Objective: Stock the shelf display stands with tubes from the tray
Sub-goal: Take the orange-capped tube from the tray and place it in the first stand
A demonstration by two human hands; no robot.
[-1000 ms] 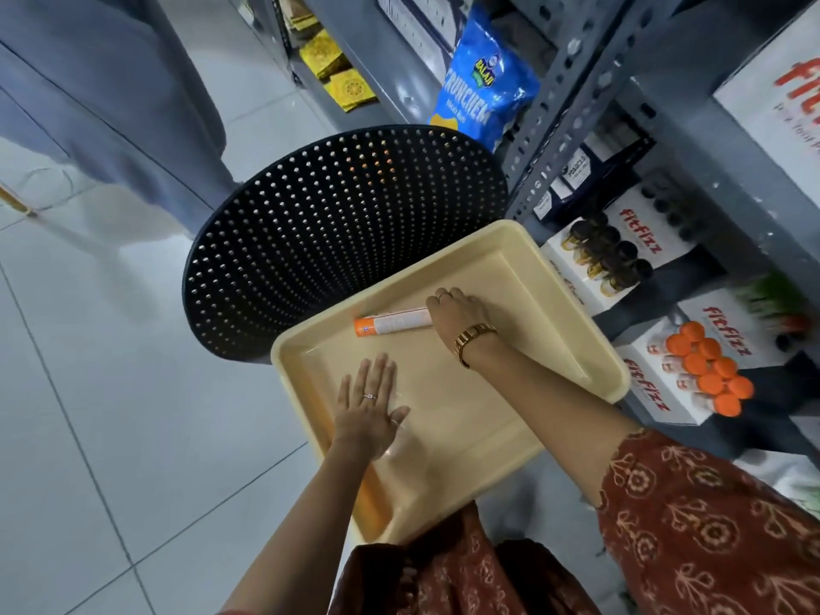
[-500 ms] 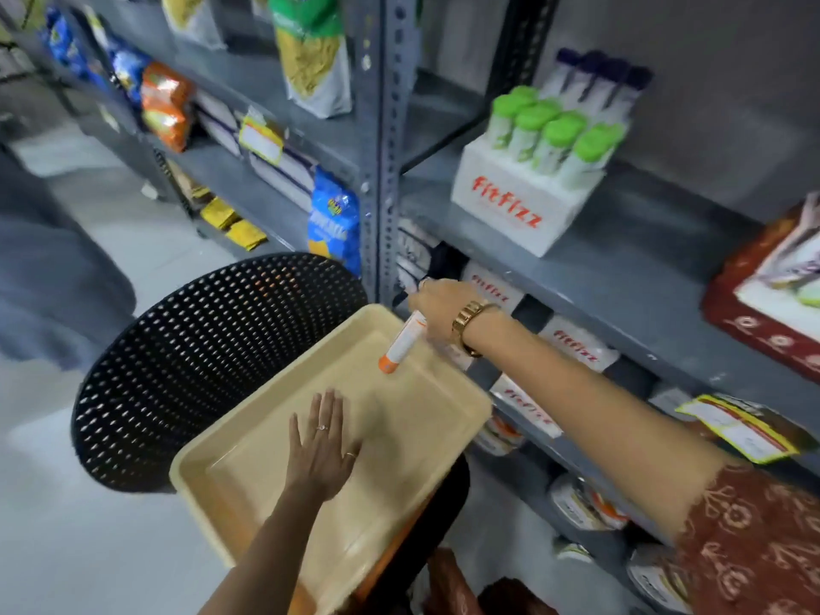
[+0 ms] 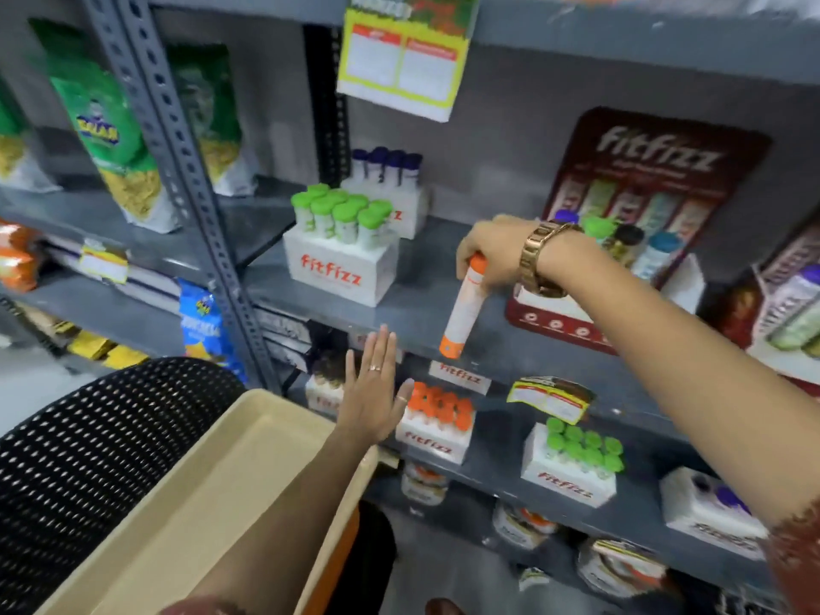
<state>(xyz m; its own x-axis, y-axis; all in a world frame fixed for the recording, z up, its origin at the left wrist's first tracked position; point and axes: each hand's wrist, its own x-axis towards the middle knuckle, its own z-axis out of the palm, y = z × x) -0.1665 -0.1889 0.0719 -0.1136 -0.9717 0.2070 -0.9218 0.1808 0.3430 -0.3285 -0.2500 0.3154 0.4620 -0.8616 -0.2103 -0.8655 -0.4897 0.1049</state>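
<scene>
My right hand point(image 3: 492, 253) grips the top of a white tube with orange ends point(image 3: 463, 308), holding it nearly upright over the grey shelf point(image 3: 417, 312), just left of a dark red display stand point(image 3: 639, 241) with several mixed-cap tubes. My left hand point(image 3: 372, 392) is raised with fingers spread above the far corner of the beige tray point(image 3: 213, 494), holding nothing. The tray's visible part holds no tubes. A white stand of green-capped tubes point(image 3: 341, 241) sits left of the held tube. One shelf lower stands a white stand of orange-capped tubes point(image 3: 437, 421).
A black perforated chair back point(image 3: 80, 454) lies under the tray at lower left. Grey slotted shelf posts point(image 3: 186, 170) rise at left with snack bags point(image 3: 111, 130) behind. A purple-capped stand point(image 3: 386, 179) sits at the back. Lower shelves hold a green-capped stand point(image 3: 572, 463) and more boxes.
My right hand lifted the tube out of the tray and carried it up to the shelf. My left hand rose off the tray. The view swung up toward the shelves.
</scene>
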